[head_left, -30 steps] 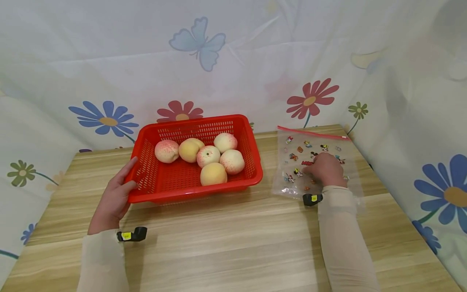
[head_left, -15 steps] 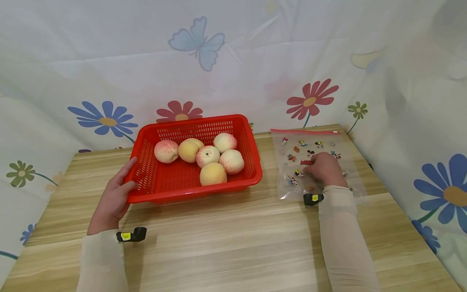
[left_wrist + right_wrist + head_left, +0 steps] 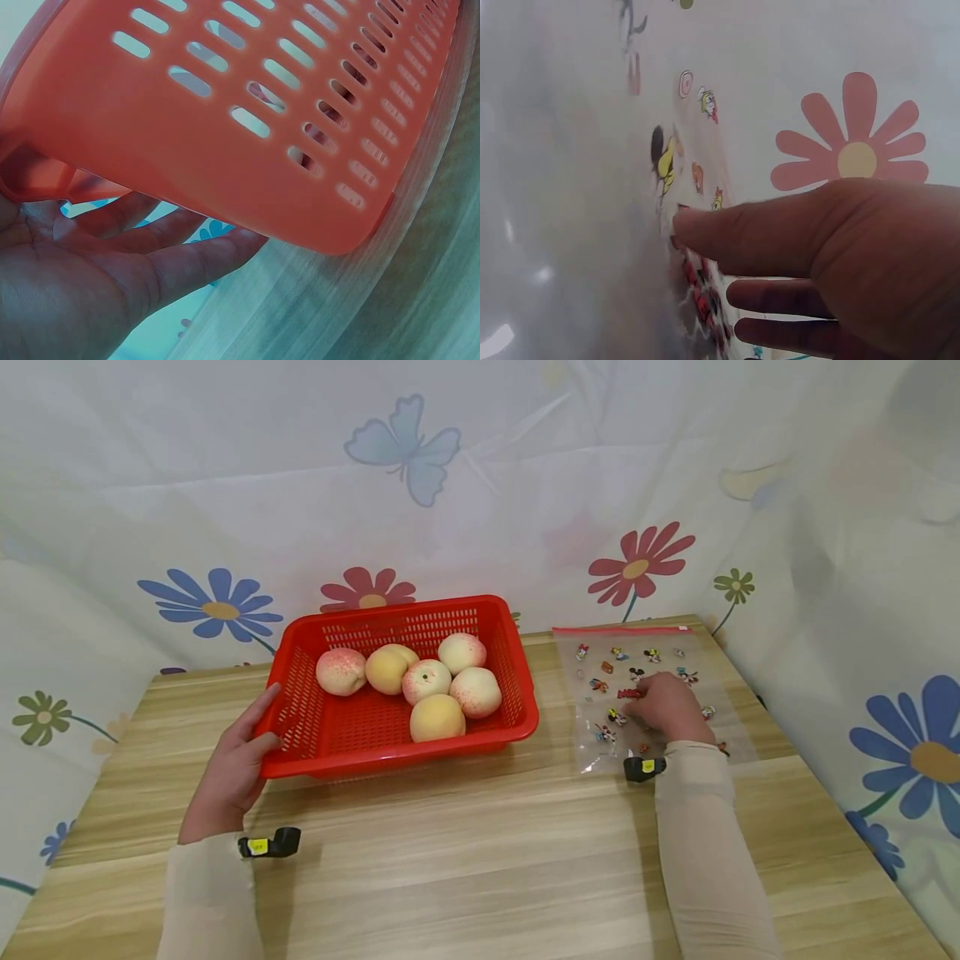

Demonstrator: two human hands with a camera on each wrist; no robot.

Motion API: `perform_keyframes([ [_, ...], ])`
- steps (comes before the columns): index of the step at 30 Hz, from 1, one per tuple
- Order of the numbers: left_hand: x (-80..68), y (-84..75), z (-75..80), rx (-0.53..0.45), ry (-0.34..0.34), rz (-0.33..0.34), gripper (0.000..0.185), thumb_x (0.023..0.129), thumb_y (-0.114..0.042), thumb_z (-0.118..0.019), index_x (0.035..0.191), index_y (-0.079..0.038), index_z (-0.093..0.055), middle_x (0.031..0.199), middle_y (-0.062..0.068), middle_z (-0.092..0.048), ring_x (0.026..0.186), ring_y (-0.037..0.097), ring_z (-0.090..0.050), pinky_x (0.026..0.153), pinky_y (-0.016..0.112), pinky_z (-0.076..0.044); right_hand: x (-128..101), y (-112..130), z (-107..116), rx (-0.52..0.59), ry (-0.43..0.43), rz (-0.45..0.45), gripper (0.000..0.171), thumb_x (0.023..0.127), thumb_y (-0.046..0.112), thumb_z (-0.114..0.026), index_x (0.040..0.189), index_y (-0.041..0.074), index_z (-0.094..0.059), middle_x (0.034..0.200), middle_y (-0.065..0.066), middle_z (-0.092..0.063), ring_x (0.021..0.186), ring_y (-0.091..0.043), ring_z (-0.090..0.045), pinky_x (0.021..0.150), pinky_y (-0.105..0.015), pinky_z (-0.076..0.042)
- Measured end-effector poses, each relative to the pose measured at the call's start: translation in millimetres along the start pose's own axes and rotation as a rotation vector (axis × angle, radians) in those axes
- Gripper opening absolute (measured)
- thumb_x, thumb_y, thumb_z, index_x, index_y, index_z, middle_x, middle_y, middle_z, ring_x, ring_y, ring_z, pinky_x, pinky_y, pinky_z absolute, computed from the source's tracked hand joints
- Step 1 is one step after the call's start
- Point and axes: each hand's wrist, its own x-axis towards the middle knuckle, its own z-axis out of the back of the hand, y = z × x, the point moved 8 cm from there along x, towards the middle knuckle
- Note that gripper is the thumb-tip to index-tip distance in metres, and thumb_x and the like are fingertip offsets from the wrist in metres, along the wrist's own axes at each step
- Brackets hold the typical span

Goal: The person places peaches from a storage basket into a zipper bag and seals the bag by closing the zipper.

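1. L hand (image 3: 228, 772) lies flat vs the basket's (image 3: 341, 760) near-left corner, fingers straight along the wall, thumb up by the rim. Wrist cam: fingers (image 3: 161, 266) reach under the tilted wall. No curl round it; it steadies, doesn't grip.
2. Basket sits mid-table (image 3: 480, 860), slightly left, holding six peaches (image 3: 438, 717) bunched toward the back and right.
3. R hand (image 3: 670, 708) rests on the bag (image 3: 600, 693), a clear zip bag w/ cartoon prints lying flat right of the basket, red zip strip at the far edge. Knuckles are bent in head view; wrist cam shows the thumb (image 3: 735, 236) pressing the film, other fingers below it. Can't tell if it pinches the plastic or only presses.
4. Risk: the film looks slick on a smooth table, so a press w/o a real pinch could let the bag skate away.
5. Risk: w/ only a flat palm on the basket, a harder push may tip or slide it. Peaches are loose and could roll, maybe over the rim.
6. Risk: bag and basket are near each other. A quick R-hand sweep toward the basket could drag the bag under its edge or knock the wall.
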Motion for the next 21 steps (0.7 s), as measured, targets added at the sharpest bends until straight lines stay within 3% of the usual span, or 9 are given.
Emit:
perform_keyframes([
  [8, -0.7, -1.9, -0.2, 0.001, -0.001, -0.001, 0.069, 0.099, -0.002, -0.040, 0.152, -0.041, -0.022, 0.163, 0.005, -0.010, 0.125, 0.025, -0.039, 0.079, 0.027, -0.058, -4, 8, 9, 0.002, -0.055, 0.035, 0.053, 0.092, 0.026, -0.063, 0.136, -0.002, -0.051, 0.135, -0.026, -0.053, 0.098, -0.034, -0.054, 0.076, -0.040, -0.049],
  [14, -1.4, -2.4, -0.8, -0.006, 0.000, 0.003, 0.068, 0.099, -0.002, -0.040, 0.152, -0.041, -0.022, 0.163, 0.005, -0.009, 0.124, 0.022, -0.040, 0.080, 0.027, -0.057, -4, 1, 11, -0.002, -0.084, -0.054, 0.068, 0.090, 0.034, -0.064, 0.142, -0.004, -0.041, 0.140, -0.029, -0.047, 0.112, -0.041, -0.052, 0.097, -0.055, -0.046],
  [16, -1.1, -2.0, -0.3, -0.003, -0.002, 0.006, 0.068, 0.099, -0.002, -0.040, 0.152, -0.041, -0.022, 0.163, 0.005, -0.009, 0.123, 0.022, -0.041, 0.080, 0.027, -0.058, -4, -1, 11, -0.011, -0.097, -0.079, 0.070, 0.089, 0.037, -0.065, 0.141, -0.005, -0.042, 0.139, -0.029, -0.048, 0.114, -0.042, -0.052, 0.099, -0.056, -0.045],
  [18, -0.7, -1.3, 0.4, -0.001, -0.005, 0.011, 0.069, 0.099, -0.002, -0.040, 0.152, -0.042, -0.022, 0.163, 0.005, -0.009, 0.123, 0.022, -0.041, 0.079, 0.027, -0.058, -4, -4, 11, -0.022, -0.103, -0.091, 0.066, 0.088, 0.039, -0.066, 0.135, -0.005, -0.049, 0.132, -0.028, -0.054, 0.107, -0.040, -0.055, 0.091, -0.054, -0.048],
  [21, 0.1, -0.5, 1.0, 0.000, -0.007, 0.014, 0.069, 0.098, -0.002, -0.040, 0.152, -0.042, -0.022, 0.164, 0.005, -0.009, 0.125, 0.024, -0.039, 0.079, 0.027, -0.058, -3, -7, 9, -0.029, -0.099, -0.105, 0.051, 0.087, 0.042, -0.067, 0.112, -0.002, -0.063, 0.105, -0.022, -0.066, 0.083, -0.032, -0.058, 0.068, -0.042, -0.050],
])
